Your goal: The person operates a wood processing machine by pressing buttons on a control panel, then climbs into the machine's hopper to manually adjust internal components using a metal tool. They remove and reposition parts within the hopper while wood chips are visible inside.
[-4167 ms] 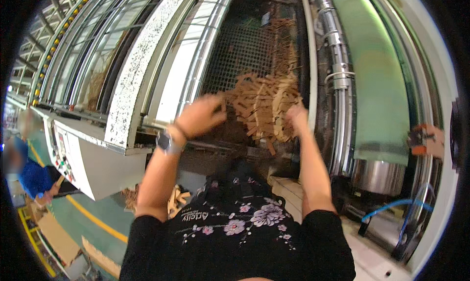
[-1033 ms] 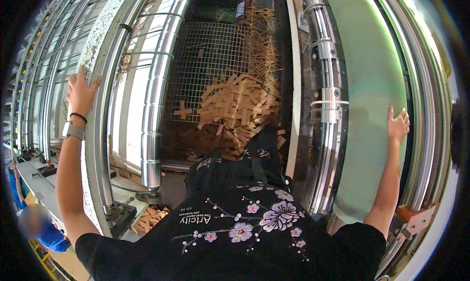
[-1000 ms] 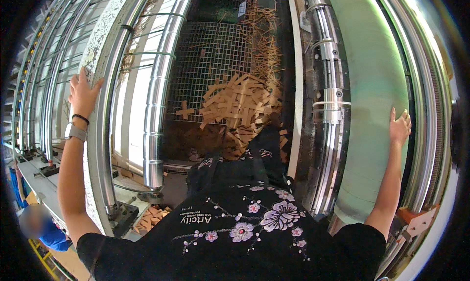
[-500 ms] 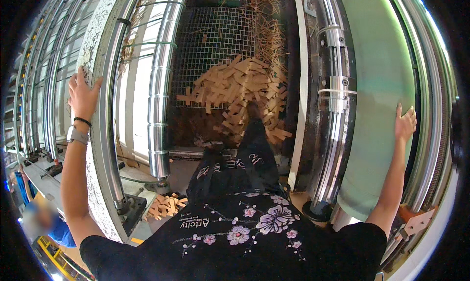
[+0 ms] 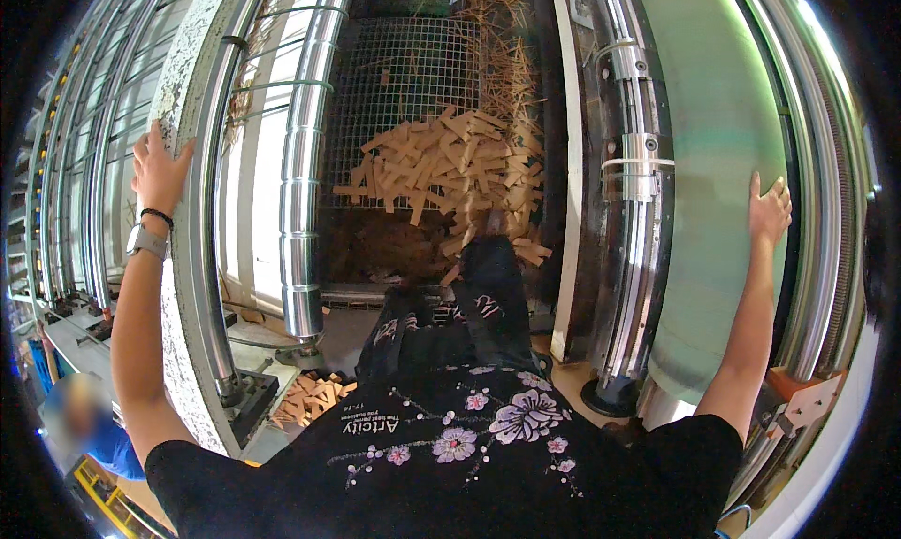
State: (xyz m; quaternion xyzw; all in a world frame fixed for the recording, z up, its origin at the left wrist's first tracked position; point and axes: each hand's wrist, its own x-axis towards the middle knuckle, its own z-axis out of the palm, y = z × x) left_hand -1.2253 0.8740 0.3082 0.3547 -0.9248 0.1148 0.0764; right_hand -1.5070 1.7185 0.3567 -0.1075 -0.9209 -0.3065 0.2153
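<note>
Here, the left hand (image 5: 158, 168) and right hand (image 5: 768, 210) are pressing open-palmed, holding nothing, against machine rollers (image 5: 305, 163); wood scraps (image 5: 441, 168) are jamming the far mesh.

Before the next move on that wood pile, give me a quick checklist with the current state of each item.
1. Left hand braced flat on the speckled post: ok.
2. Right hand flat on the green roller: ok.
3. Both hands empty: ok.
4. Raised leg reaching the pile of wood scraps: ok; contact cannot tell.
5. Wire mesh behind pile intact: ok.
6. Standing footing: cannot tell.
</note>
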